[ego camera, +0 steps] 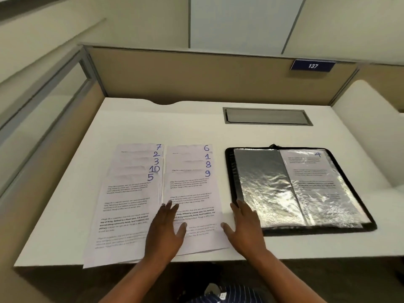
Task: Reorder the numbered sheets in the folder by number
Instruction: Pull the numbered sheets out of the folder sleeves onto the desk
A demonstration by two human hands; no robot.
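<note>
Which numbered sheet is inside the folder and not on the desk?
Sheet 4: it sits in a clear sleeve of the open folder. The other nine lie fanned in a left pile and a right pile on the desk.

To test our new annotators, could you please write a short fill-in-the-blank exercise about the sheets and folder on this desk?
The sheet inside the open folder is numbered ___. The topmost sheet of the left stack is numbered ___. The farthest-back sheet of the right stack is numbered ___. The blue sign on the partition reads ___.
Missing words: 4; 5; 6; 137.
</note>
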